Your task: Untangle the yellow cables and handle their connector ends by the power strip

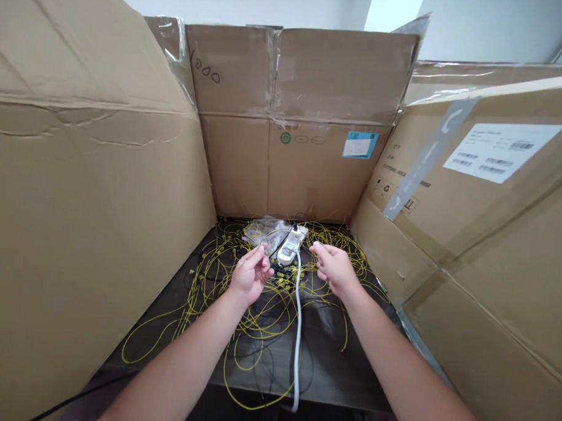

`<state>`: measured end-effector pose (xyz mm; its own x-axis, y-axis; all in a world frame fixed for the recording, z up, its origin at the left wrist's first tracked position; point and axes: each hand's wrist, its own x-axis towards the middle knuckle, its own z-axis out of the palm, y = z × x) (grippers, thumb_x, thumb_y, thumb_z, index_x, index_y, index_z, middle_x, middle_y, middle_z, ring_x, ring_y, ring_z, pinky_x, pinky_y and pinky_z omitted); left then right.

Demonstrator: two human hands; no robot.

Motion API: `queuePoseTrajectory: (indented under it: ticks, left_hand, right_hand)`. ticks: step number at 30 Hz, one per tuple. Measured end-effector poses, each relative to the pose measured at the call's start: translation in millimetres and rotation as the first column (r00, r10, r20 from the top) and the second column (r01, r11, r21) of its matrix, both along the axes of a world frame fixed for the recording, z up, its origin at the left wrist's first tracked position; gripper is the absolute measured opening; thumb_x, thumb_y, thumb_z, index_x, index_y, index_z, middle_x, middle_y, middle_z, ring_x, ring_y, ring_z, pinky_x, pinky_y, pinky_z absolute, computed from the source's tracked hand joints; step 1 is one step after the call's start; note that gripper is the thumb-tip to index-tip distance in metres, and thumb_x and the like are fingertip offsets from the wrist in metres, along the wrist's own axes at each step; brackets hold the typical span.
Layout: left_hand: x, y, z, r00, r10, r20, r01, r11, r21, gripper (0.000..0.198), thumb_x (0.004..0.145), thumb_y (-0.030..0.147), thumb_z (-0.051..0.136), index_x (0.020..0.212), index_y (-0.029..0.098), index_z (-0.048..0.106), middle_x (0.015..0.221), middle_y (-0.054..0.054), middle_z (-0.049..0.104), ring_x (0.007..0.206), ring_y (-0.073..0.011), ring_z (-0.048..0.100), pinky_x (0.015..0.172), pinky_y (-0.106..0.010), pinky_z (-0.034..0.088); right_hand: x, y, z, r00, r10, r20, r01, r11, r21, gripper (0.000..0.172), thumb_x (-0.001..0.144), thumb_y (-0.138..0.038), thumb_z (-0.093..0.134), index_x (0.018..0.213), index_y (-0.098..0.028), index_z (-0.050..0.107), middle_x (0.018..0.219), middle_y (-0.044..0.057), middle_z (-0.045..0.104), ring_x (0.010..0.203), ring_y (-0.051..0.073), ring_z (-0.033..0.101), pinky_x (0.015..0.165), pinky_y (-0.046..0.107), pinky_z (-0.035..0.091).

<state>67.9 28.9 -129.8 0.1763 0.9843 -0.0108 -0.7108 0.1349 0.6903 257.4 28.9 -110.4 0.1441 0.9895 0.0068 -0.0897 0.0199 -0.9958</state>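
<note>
My left hand (252,274) is held above the dark table, thumb and forefinger pinched together; what they hold, if anything, is too small to make out. My right hand (333,266) is pinched in the same way to the right, its hold also too small to tell. Between and just beyond the hands lies a white power strip (289,246) with a black plug at its far end. Its white cord (297,334) runs toward the table's front edge. Yellow wires (254,323) lie in loose loops around and under both hands.
Cardboard walls stand on the left (92,185), at the back (236,160) and on the right (492,242). A clear plastic bag (266,232) lies near the back. Small black and yellow pieces (285,277) lie below the power strip. A black cable (83,395) crosses the lower left.
</note>
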Motion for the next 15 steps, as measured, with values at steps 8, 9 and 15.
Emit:
queuePoseTrajectory:
  ticks: [8,9,15]
  left_hand:
    - [65,24,62.3,0.986,-0.077,-0.15,0.084,0.996,0.036,0.025,0.072,0.028,0.066,0.091,0.014,0.061,0.057,0.003,0.049,0.046,-0.0042,0.044,0.05,-0.019,0.044]
    - [78,34,64.8,0.979,-0.064,-0.195,0.071,0.997,0.029,0.021,0.073,0.027,0.064,0.088,0.014,0.06,0.057,0.003,0.049,0.046,-0.004,0.044,0.051,-0.019,0.044]
    - [133,82,46.9,0.809,0.021,-0.588,-0.029,1.0,-0.005,0.02,0.07,0.025,0.065,0.061,0.013,0.052,0.049,0.002,0.047,0.045,-0.0068,0.043,0.05,-0.021,0.038]
  right_hand:
    - [58,5,88.5,0.974,-0.155,-0.164,0.206,0.91,0.359,0.028,0.078,-0.048,0.049,0.079,-0.02,0.053,0.051,-0.008,0.034,0.034,0.003,0.025,0.032,0.018,0.029]
    - [64,15,89.2,0.972,-0.207,-0.109,0.232,0.91,0.343,0.028,0.079,-0.048,0.047,0.079,-0.02,0.052,0.053,-0.007,0.035,0.034,0.003,0.026,0.034,0.018,0.032]
    - [85,69,52.9,0.864,-0.333,0.378,0.292,0.943,0.162,0.03,0.07,-0.044,0.06,0.076,-0.016,0.051,0.063,0.001,0.052,0.043,0.007,0.045,0.043,0.024,0.042]
